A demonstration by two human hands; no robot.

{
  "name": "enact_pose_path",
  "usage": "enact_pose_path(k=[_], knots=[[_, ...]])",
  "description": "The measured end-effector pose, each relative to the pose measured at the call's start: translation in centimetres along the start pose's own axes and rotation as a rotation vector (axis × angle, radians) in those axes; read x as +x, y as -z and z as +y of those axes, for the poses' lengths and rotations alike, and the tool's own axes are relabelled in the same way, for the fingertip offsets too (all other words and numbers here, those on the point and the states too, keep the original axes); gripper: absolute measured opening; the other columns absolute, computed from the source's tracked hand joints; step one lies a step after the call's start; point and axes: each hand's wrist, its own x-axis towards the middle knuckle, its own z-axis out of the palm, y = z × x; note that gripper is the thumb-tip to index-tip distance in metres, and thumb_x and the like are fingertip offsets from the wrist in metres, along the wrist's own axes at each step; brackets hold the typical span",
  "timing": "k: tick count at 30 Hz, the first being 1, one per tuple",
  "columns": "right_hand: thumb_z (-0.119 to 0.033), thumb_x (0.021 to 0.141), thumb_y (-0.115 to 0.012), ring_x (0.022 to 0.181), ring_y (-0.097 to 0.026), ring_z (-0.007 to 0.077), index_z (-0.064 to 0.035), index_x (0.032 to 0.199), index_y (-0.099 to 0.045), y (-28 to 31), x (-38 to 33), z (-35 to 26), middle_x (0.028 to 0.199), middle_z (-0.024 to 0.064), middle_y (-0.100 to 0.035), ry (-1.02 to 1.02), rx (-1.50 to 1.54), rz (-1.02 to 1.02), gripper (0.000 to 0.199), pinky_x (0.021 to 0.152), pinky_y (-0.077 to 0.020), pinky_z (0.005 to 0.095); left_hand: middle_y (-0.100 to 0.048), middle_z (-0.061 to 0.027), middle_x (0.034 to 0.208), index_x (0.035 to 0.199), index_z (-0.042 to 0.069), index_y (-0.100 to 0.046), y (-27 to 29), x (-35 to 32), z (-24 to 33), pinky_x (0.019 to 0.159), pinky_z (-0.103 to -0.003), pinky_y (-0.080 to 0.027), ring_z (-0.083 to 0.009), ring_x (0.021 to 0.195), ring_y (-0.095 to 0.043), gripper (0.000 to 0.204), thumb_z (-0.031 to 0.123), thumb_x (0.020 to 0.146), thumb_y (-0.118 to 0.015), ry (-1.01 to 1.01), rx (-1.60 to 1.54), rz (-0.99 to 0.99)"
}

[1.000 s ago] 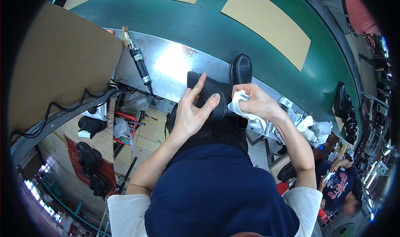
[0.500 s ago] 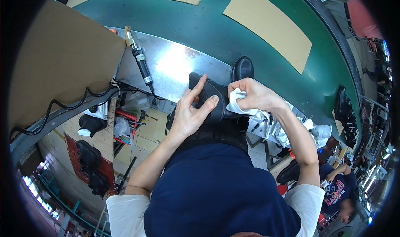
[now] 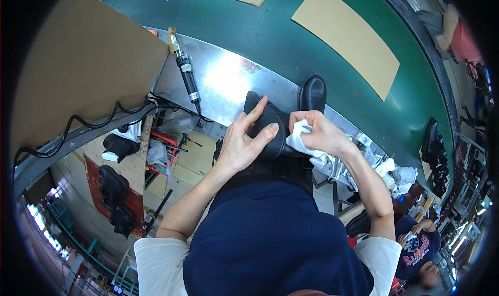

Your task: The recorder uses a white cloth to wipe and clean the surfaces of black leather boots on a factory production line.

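Note:
Near the metal bench edge, in front of my body, I hold a black leather shoe. My left hand grips it from the left, the thumb lying along its upper and a finger stretched up its side. Bunched in the closed fingers of my right hand is a white cloth. The cloth touches the right side of the shoe, and its tail hangs below the hand. Just beyond my right hand, a second black shoe rests at the edge of the green table.
A black pen-shaped power tool with a cord lies on the metal strip. Cardboard sheets lie on the green table. Black shoes stand on a board at left. Crumpled white material sits at right, near another person.
The whole view has shifted, so the bench and tool appear farther right. My left hand keeps its hold on the shoe, and my right hand still has the cloth against its side.

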Motion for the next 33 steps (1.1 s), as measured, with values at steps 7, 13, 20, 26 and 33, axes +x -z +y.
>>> enact_pose_path(k=[7,13,20,26,33], knots=[[-0.005,0.078,-0.051,0.054,-0.044,0.0023,-0.0024,0.081,-0.052,-1.9,-0.1,-0.9,0.068,-0.0023,-0.052,-0.189,0.208,0.129,0.004,0.046,-0.036,0.0197,-0.041,-0.0068,0.07,0.131,0.014,-0.049,0.8,0.1,-0.8,0.064,-0.03,-0.038,-0.0174,0.066,-0.043,0.063,0.043,0.077,-0.063,-0.091,0.047,0.013],[-0.006,0.077,-0.051,0.048,-0.044,0.0028,-0.0038,0.075,-0.05,-2.4,0.5,1.8,0.062,-0.0033,-0.048,0.096,0.09,0.016,0.003,0.041,-0.0334,0.0192,-0.042,-0.0063,0.07,0.129,0.013,-0.051,1.2,-0.3,-0.7,0.065,-0.029,-0.037,-0.0172,0.067,-0.042,0.059,0.039,0.078,-0.062,-0.118,0.053,-0.022],[-0.005,0.078,-0.052,0.055,-0.046,0.0015,-0.0043,0.075,-0.051,-3.7,-0.2,1.5,0.062,-0.0036,-0.049,-0.037,0.335,0.084,0.003,0.047,-0.0359,0.0199,-0.035,-0.0019,0.071,0.13,0.006,-0.048,2.1,-0.4,-0.6,0.066,-0.025,-0.03,-0.0129,0.069,-0.035,0.055,0.027,0.08,-0.056,-0.144,0.087,-0.091],[-0.003,0.076,-0.053,0.056,-0.046,0.0015,-0.004,0.074,-0.05,-5.2,-0.5,2.1,0.062,-0.0038,-0.049,0.024,0.28,0.144,0.004,0.048,-0.0368,0.0199,-0.034,-0.0017,0.07,0.13,0.006,-0.048,2.5,-0.6,-1.1,0.065,-0.025,-0.029,-0.0131,0.068,-0.034,0.056,0.028,0.079,-0.057,-0.144,0.107,-0.131],[-0.002,0.079,-0.05,0.055,-0.046,0.0021,-0.0041,0.074,-0.05,-6.0,-0.9,2.8,0.061,-0.0027,-0.049,0.102,0.147,0.159,0.005,0.048,-0.0364,0.0193,-0.036,-0.0032,0.069,0.129,0.011,-0.05,2.8,-0.7,-1.5,0.062,-0.028,-0.03,-0.0153,0.067,-0.036,0.059,0.036,0.077,-0.06,-0.168,0.123,-0.145]])
